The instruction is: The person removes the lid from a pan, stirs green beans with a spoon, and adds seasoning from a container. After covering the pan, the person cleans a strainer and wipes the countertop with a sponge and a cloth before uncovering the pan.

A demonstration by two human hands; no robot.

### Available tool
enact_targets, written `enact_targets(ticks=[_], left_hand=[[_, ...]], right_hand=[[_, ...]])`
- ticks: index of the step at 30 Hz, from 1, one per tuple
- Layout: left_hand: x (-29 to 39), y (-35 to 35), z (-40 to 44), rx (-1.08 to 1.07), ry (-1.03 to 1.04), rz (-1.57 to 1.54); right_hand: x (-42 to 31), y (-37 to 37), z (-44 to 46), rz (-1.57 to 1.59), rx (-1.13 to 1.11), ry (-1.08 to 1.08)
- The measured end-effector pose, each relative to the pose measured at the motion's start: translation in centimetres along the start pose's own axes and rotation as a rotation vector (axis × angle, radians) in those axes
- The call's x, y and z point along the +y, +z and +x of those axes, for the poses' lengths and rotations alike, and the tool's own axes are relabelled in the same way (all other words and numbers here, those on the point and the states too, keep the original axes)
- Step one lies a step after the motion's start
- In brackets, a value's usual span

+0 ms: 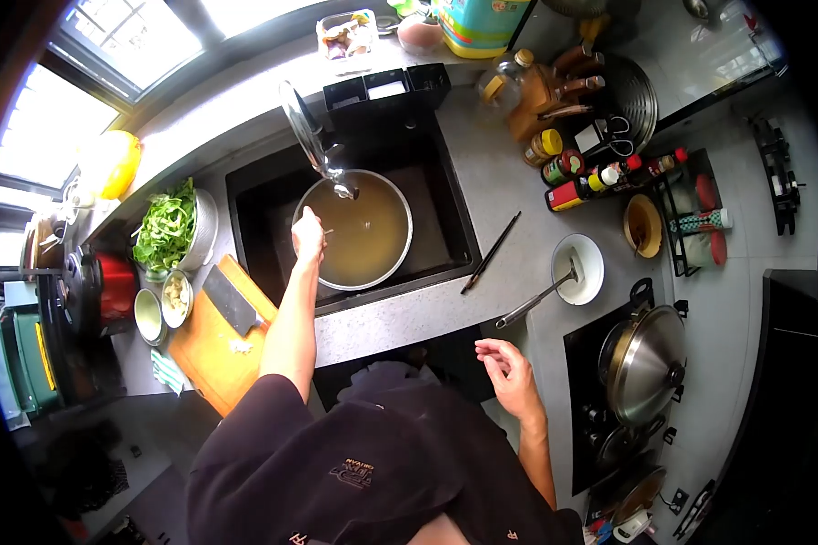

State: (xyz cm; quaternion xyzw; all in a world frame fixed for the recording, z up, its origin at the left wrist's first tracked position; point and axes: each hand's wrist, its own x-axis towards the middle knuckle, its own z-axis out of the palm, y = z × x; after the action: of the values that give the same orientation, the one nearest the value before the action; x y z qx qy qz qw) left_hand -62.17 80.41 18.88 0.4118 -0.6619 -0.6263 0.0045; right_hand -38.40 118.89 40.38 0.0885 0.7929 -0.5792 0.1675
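My left hand [307, 238] reaches into the sink and is closed at the left rim of a round metal pot [407, 238]. Cloudy yellowish liquid [359, 250] fills this pot, which sits under the faucet [314, 145]. Whether the fingers grip the rim or a handle is hidden. My right hand [513, 374] hovers in front of the counter edge, its fingers loosely bent and apart, holding nothing. Nearest to it is a ladle [523, 309] resting in a white bowl [589, 272]. A pair of black chopsticks [491, 254] lies right of the sink [454, 195].
Left of the sink, a cleaver [230, 300] lies on a wooden cutting board [204, 350], near a bowl of leafy greens [204, 227] and small bowls [177, 300]. Sauce bottles [577, 193] and a knife block [536, 102] stand at right. A lidded wok [650, 363] sits on the stove.
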Motion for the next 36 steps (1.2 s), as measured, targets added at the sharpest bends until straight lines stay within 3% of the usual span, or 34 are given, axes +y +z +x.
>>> enact_targets(ticks=[10,13,14,18,20,26,30,31,34,36], left_hand=[[-1.8,0.2,1.3,-0.083,-0.07,0.165],[-3.7,1.8,1.6,-0.134,0.332,0.366],[-3.6,2.8,0.8,-0.194,0.249,0.315],[0.7,8.8,-5.8,-0.49,0.284,0.341],[-0.5,14.1,-5.3,-0.435,0.895,0.549],[5.3,25.7,-11.0,-0.577,1.206,0.713],[4.5,27.5,-11.1,-0.616,1.317,0.933],[4.0,27.0,-11.4,-0.55,1.353,0.842],[3.0,23.4,-10.7,-0.494,1.29,0.514],[1.4,19.0,-10.6,-0.548,1.098,0.533]], right_hand=[[0.9,-0.2,0.1,0.028,0.026,0.013],[0.5,-0.4,0.4,0.033,0.023,-0.003],[0.3,-0.5,0.5,0.032,0.026,-0.011],[0.5,-0.6,1.0,0.038,0.028,-0.027],[0.1,-0.5,1.1,0.04,0.04,-0.021],[0.8,-0.8,0.6,0.048,0.104,0.029],[1.9,-0.7,0.1,0.071,0.15,0.09],[1.9,-0.7,0.1,0.07,0.151,0.095],[1.2,-0.7,0.8,0.098,0.137,0.11],[1.3,-0.6,1.8,0.08,0.115,0.067]])
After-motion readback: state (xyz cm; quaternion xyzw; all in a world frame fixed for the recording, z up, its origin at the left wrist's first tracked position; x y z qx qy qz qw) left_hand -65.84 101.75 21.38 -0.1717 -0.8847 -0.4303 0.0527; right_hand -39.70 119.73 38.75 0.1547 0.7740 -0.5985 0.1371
